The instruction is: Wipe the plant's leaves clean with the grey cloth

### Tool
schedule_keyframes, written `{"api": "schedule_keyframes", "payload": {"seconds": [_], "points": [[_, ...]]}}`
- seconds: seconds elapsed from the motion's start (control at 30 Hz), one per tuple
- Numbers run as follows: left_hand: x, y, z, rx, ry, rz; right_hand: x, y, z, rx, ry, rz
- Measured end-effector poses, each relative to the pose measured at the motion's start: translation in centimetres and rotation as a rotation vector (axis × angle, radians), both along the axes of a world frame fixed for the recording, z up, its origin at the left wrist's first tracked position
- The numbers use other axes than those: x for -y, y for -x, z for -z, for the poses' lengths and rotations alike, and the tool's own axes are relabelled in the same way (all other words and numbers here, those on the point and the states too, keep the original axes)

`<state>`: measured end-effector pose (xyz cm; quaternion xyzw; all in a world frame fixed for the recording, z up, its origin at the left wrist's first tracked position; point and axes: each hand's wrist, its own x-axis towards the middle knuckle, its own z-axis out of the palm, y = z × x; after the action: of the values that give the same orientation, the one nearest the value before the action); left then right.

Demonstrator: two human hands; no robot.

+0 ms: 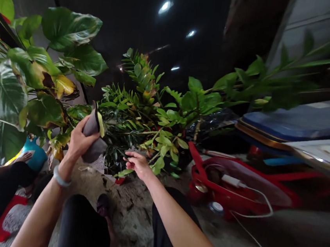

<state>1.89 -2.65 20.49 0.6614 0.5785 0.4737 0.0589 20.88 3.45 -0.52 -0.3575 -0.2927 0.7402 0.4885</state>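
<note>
And here's charcoal grey on the cloth (93, 131), set off by a yellow-green leaf (100, 124) tucked against it, with the ZZ plant (165, 119) bursting glossy green behind! Big pothos leaves (70, 31) marbled cream over green, yellow and brown creeping in at the edges, a teal pot (33, 155) down left, a vivid red plastic frame (202, 186) crossed by a white cable (250, 211), a blue padded board (297, 121) trimmed in gold, and solid black trousers (83, 225)

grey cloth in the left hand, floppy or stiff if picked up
Likely floppy: the grey fabric cloth bends and bunches around the left hand instead of holding a flat shape. Probably light too, as the hand grips it loosely, though any dampness cannot be seen.
</note>
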Motion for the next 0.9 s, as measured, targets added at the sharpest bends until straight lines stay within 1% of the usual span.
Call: {"api": "schedule_keyframes", "payload": {"seconds": [0.03,0.07,0.1,0.13,0.2,0.23,0.27,0.3,0.33,0.4,0.47,0.5,0.53,0.57,0.6,0.63,0.7,0.73,0.77,0.8,0.83,0.87,0.9], "points": [[-1.2,-0.3,0.1,-0.029,-0.003,-0.001,0.0,0.0,-0.1,-0.006,0.002,0.004],[-2.1,-0.7,0.8,-0.072,0.039,0.006,0.1,0.0,-0.1,-0.009,0.01,0.009],[-2.4,-1.2,1.9,-0.128,0.118,0.045,0.1,0.0,-0.1,-0.009,0.02,0.015],[-2.2,-1.8,3.1,-0.188,0.226,0.111,0.1,0.0,0.0,-0.006,0.029,0.019],[-0.7,-2.6,5.4,-0.286,0.456,0.312,0.2,-0.1,0.3,0.012,0.043,0.034],[0.4,-2.8,6.1,-0.307,0.541,0.417,0.2,-0.2,0.5,0.022,0.041,0.04],[1.4,-2.9,6.3,-0.302,0.586,0.494,0.2,-0.3,0.6,0.031,0.033,0.043],[2.1,-2.8,6.0,-0.277,0.591,0.532,0.1,-0.3,0.8,0.038,0.024,0.043],[2.5,-2.7,5.3,-0.24,0.555,0.528,0.1,-0.4,0.8,0.045,0.018,0.039],[2.0,-2.4,3.0,-0.144,0.376,0.425,0.0,-0.4,0.9,0.047,0.015,0.021],[0.2,-2.3,0.8,-0.07,0.14,0.268,-0.1,-0.5,0.8,0.04,0.023,0.01],[-0.9,-2.4,0.1,-0.056,0.04,0.186,-0.1,-0.4,0.7,0.035,0.025,0.006],[-1.9,-2.6,-0.1,-0.066,-0.017,0.115,-0.2,-0.4,0.7,0.03,0.024,0.007],[-2.7,-2.8,0.2,-0.107,-0.013,0.072,-0.2,-0.3,0.7,0.026,0.023,0.012],[-3.2,-3.1,0.9,-0.173,0.051,0.068,-0.2,-0.2,0.6,0.026,0.026,0.02],[-3.2,-3.3,2.0,-0.253,0.157,0.101,-0.2,-0.2,0.7,0.029,0.029,0.027],[-2.0,-3.5,4.6,-0.398,0.413,0.238,-0.2,-0.1,0.7,0.042,0.036,0.036],[-0.9,-3.4,5.8,-0.429,0.516,0.312,-0.1,-0.1,0.7,0.05,0.039,0.037],[0.4,-3.1,6.7,-0.419,0.583,0.373,-0.1,-0.2,0.8,0.055,0.042,0.031],[1.7,-2.7,7.2,-0.376,0.617,0.416,-0.1,-0.2,0.8,0.055,0.042,0.022],[2.9,-2.2,7.2,-0.309,0.622,0.44,0.0,-0.3,0.8,0.051,0.042,0.014],[3.7,-1.6,6.7,-0.232,0.596,0.442,0.0,-0.4,0.8,0.045,0.041,0.006],[4.2,-1.2,5.8,-0.154,0.541,0.419,0.1,-0.5,0.7,0.038,0.038,0.0]]}}
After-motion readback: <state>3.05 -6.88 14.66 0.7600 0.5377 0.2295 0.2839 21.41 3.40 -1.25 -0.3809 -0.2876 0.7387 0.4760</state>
